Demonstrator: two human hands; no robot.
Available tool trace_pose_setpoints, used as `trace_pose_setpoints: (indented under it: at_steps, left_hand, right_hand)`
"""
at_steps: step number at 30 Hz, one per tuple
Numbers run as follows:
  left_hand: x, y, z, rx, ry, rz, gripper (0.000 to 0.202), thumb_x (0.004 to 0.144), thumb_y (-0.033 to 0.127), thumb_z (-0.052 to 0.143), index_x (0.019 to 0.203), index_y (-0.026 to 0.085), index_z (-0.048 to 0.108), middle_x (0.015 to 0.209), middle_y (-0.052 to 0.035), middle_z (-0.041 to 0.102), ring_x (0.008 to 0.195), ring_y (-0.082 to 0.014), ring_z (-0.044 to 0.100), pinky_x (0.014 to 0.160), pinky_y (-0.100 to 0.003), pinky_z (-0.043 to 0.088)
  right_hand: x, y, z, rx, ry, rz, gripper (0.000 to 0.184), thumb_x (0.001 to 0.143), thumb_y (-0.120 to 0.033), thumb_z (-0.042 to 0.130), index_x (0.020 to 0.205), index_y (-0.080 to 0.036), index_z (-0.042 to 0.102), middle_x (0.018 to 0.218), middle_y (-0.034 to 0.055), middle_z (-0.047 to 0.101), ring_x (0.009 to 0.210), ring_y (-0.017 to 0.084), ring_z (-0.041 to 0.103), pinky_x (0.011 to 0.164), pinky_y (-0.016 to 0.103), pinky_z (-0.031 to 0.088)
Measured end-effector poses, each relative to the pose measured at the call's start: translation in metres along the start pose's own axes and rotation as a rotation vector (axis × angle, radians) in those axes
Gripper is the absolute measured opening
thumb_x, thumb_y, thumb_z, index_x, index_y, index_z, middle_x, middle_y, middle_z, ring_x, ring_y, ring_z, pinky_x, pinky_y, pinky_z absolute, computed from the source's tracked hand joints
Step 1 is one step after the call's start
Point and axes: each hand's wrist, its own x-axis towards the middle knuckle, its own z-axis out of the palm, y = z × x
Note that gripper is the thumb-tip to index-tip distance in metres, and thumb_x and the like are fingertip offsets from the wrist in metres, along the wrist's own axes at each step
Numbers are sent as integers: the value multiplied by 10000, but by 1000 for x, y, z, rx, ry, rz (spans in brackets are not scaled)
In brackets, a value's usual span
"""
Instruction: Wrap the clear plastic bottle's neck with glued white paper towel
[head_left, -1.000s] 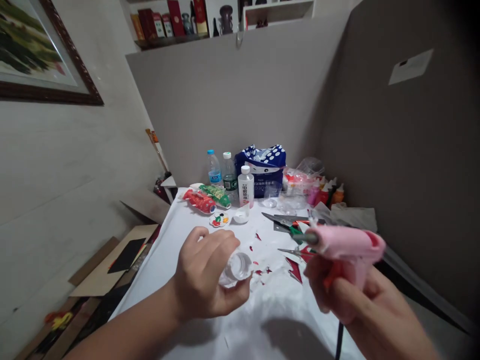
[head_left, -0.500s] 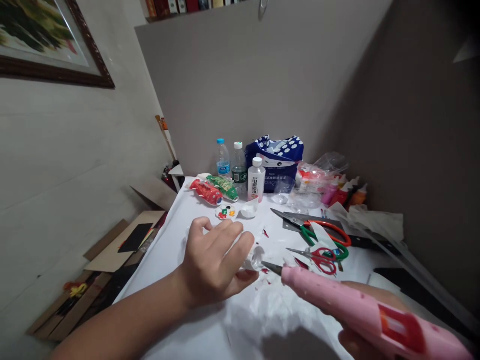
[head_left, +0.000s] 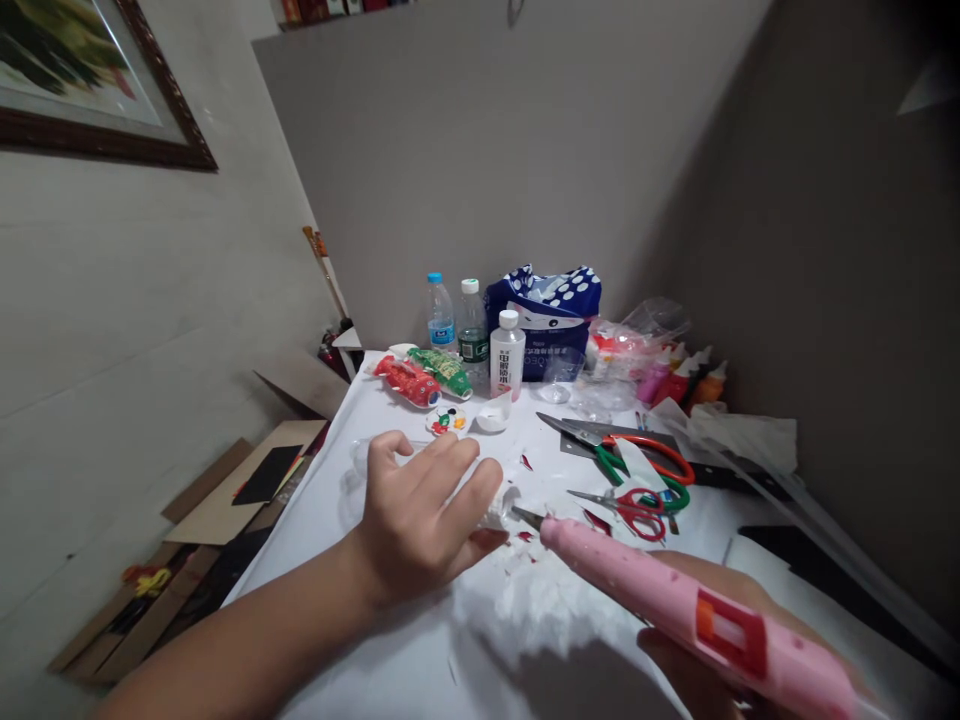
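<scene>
My left hand is closed over a clear plastic bottle lying sideways above the white table covering; most of the bottle is hidden behind my fingers. A pink hot glue gun is gripped in my right hand, its trigger side out of sight. The dark nozzle tip is at the bottle's open end; whether it touches the rim I cannot tell. Just beyond the bottle are a paint-daubed white disc and a cut white piece. Red-handled scissors lie right of the nozzle.
Larger scissors with orange and green handles lie further right. Behind stand a labelled white-capped bottle, other bottles and a blue bag. Red and green fish-shaped crafts rest at the back left. Paint tubes are at the back right.
The glue gun has moved left and slightly up, bringing its nozzle closer to the bottle's end. The whole view has shifted a little; my left hand keeps its grip.
</scene>
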Motion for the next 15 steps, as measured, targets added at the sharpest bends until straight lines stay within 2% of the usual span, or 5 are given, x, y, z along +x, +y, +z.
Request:
trace_pose_setpoints:
  at_steps: [5, 10, 13, 15]
  left_hand:
    - [0, 1, 0, 19, -17, 3, 375, 969, 410, 419, 873, 111, 624, 875, -113, 736, 773, -213, 695, 669, -400, 232]
    - [0, 1, 2, 24, 0, 6, 383, 972, 413, 421, 874, 108, 631, 877, -114, 738, 759, -203, 694, 661, -399, 221]
    - [0, 1, 3, 34, 19, 2, 389, 972, 424, 423, 873, 114, 638, 877, -108, 741, 773, -207, 698, 665, -394, 222]
    - [0, 1, 2, 41, 23, -1, 393, 974, 427, 418, 870, 120, 641, 880, -101, 742, 780, -210, 699, 669, -390, 224]
  right_hand:
    - [-2, 3, 5, -27, -8, -30, 334, 907, -198, 521, 1217, -207, 646, 895, 94, 758, 789, 237, 748, 618, 262, 627]
    - [-3, 2, 6, -4, 19, -1, 263, 890, -213, 544, 1118, -239, 674, 835, 72, 760, 690, 229, 743, 486, 240, 584]
    - [0, -2, 5, -14, -19, 85, 277, 913, -215, 519, 1146, -254, 664, 853, 68, 759, 735, 232, 746, 572, 255, 610]
    - [1, -2, 5, -28, -49, 81, 320, 907, -190, 513, 1186, -254, 659, 848, 68, 758, 769, 240, 749, 646, 277, 624]
